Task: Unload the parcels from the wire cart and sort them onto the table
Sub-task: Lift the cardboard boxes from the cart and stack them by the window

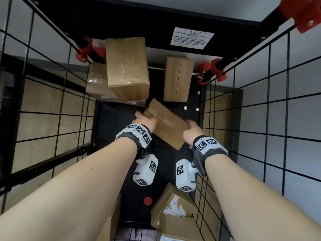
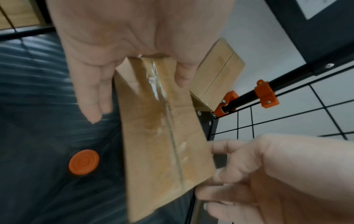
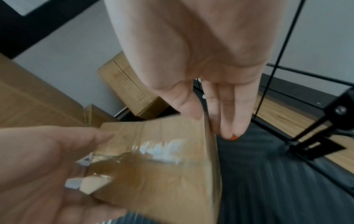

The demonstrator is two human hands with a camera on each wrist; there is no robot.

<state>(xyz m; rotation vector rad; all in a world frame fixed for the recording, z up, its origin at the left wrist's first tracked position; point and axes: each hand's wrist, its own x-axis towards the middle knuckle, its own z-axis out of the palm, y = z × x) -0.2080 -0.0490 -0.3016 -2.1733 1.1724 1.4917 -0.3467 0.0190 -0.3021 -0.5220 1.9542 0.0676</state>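
Note:
I look down into the wire cart [image 1: 260, 119]. A flat brown parcel [image 1: 166, 123] sealed with clear tape is held tilted over the cart's black floor [image 1: 112, 126]. My left hand [image 1: 145, 119] grips its far left end, thumb [image 2: 182, 75] on top and fingers [image 2: 90, 98] down the side. My right hand [image 1: 192, 130] grips the near right end, thumb [image 3: 184, 103] on the taped face [image 3: 162, 159] and fingers [image 3: 235, 115] along the edge. The parcel's underside is hidden.
At the cart's far end a large box [image 1: 126, 66] lies on a lower box [image 1: 98, 82], and another box [image 1: 178, 79] stands to the right. More labelled parcels [image 1: 173, 207] lie near me. A red disc [image 1: 148, 200] sits on the floor. Wire walls close in on both sides.

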